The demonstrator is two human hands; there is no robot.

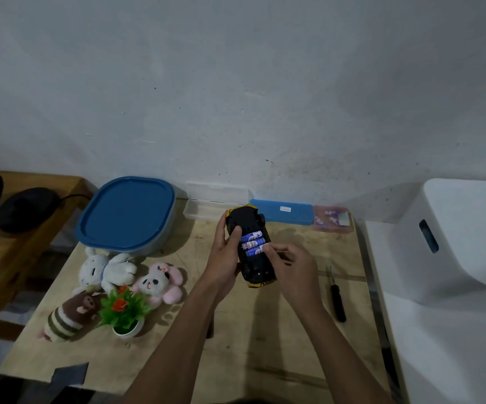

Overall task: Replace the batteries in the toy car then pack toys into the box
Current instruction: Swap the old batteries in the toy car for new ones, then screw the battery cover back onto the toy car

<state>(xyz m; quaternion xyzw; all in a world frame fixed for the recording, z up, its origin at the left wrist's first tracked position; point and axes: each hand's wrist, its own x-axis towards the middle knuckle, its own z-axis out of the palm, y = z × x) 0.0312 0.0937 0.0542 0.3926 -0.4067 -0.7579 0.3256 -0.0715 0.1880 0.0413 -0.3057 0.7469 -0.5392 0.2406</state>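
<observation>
Listener: Where is the car, and what are the hands doing?

Describer: Car (pixel 257 272) is held belly-up above the middle of the desk (pixel 265 351). Left hand (pixel 225 255) grips its left side, fingers curled round the body, thumb lying across the underside. Right hand (pixel 290 263) has curled fingers, their tips pinching the right end of the nearest of three blue batteries (pixel 253 242), which lie side by side in the open bay.

Listener: How should that last one be seated?

Describer: My judgement: hold the car firm with the left grip so it cannot roll, push the battery toward its spring end, then press it flat, level with the other two. Polarity marks are too small to read. I cannot see the bay cover. Screwdriver (pixel 338 298) lies on the desk just right of the right forearm, apart from it.

Listener: And the room around?

Describer: Bare desk lies below and in front of the arms. Left are three plush toys (pixel 105 269) and a small plant (pixel 124 310); behind them sits the box (pixel 128 211), blue lid on. Slim cases (pixel 282 211) line the back edge. The right edge runs close beyond the screwdriver, with a white bin (pixel 454 237) past it, so a swinging right elbow could likely knock the tool off.
</observation>
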